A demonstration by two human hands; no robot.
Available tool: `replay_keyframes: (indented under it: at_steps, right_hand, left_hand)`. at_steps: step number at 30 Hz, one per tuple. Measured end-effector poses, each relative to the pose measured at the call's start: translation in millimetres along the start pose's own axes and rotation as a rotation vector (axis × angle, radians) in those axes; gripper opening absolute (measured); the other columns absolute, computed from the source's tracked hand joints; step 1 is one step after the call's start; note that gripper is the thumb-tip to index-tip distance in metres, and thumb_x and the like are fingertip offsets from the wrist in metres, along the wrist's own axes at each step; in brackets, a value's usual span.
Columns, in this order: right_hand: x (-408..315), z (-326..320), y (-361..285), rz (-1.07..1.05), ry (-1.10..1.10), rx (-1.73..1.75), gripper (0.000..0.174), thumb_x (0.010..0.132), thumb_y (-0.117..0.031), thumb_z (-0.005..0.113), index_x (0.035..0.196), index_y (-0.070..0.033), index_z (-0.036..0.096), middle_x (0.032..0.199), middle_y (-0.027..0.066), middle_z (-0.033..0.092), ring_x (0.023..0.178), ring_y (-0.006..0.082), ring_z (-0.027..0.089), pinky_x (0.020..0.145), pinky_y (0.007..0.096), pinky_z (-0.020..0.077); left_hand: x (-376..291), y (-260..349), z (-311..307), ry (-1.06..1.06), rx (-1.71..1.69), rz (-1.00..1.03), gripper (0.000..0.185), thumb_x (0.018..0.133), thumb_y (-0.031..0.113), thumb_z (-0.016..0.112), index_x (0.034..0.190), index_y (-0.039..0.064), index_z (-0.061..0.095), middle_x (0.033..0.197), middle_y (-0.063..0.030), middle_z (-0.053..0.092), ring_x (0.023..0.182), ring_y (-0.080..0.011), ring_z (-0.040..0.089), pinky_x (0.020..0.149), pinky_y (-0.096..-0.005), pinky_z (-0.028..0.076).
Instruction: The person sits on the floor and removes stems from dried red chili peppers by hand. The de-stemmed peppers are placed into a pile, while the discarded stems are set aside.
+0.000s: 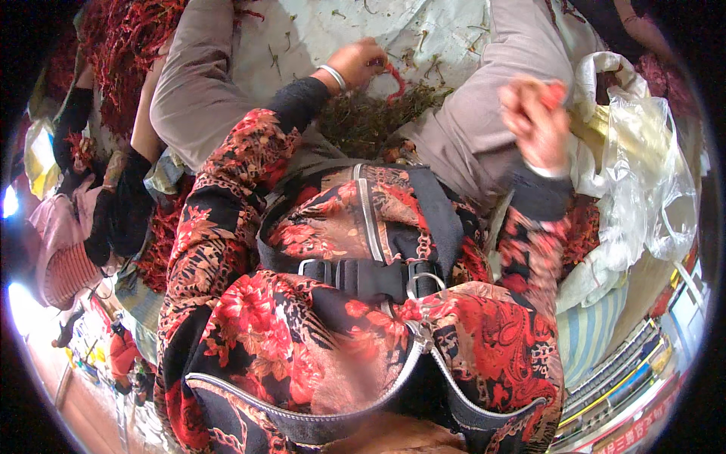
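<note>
My left hand [356,63], with a silver bangle at the wrist, is over the gap between my legs. Its fingers are closed on a wrinkled dried red chilli [399,84], which hangs out curved to the right. Below it, a heap of greenish stems [377,116] lies between my thighs. My right hand [535,120] is raised above my right knee and blurred by motion. Its fingers are curled around something red [552,95], too blurred to name surely. Loose stems [435,67] are scattered over the pale sheet [317,25] ahead.
Masses of dried red chillies [122,62] lie at the upper left, near another person's arms [116,198]. On my right stand a clear plastic bag [641,164] and a striped sack [595,329]. More red chillies [581,232] show beside my right forearm.
</note>
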State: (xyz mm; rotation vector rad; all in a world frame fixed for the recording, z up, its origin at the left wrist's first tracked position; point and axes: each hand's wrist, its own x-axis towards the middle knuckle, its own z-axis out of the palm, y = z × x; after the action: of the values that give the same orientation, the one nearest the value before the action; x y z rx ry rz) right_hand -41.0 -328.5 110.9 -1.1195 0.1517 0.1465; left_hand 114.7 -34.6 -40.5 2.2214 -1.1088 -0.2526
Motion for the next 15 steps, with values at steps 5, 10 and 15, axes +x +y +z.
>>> replay_keyframes:
  at_steps: [5,10,15]
  right_hand:
    - [-146,-78,-90,0.311,0.305,-1.180,0.051,0.076,-0.006,0.068,0.122,-0.001,0.047,0.119,0.0104,0.050,0.106,0.0173,0.052,0.088,0.0289,0.0441]
    - [-111,-51,-65,-0.165,0.481,-1.086,0.033,0.085,-0.007,0.060,0.117,-0.001,0.053,0.107,0.0072,0.060,0.094,0.0152,0.059,0.083,0.0275,0.0475]
    - [43,60,50,-0.312,-0.029,-0.718,0.047,0.080,-0.016,0.068,0.120,-0.001,0.048,0.092,0.0056,0.063,0.071,0.0084,0.059,0.064,0.0237,0.0466]
  left_hand:
    - [-9,23,-25,0.219,-0.673,-0.300,0.026,0.083,0.021,0.065,0.095,-0.001,0.061,0.084,-0.0043,0.064,0.067,-0.0129,0.056,0.063,-0.0273,0.047]
    - [-10,60,-39,0.151,-1.079,-0.272,0.018,0.087,0.020,0.061,0.093,0.003,0.064,0.073,0.0042,0.058,0.056,-0.0006,0.040,0.048,-0.0163,0.030]
    - [-17,89,-44,0.127,-0.913,-0.238,0.020,0.087,0.020,0.062,0.097,0.002,0.065,0.068,0.0058,0.054,0.059,-0.0018,0.043,0.052,-0.0185,0.036]
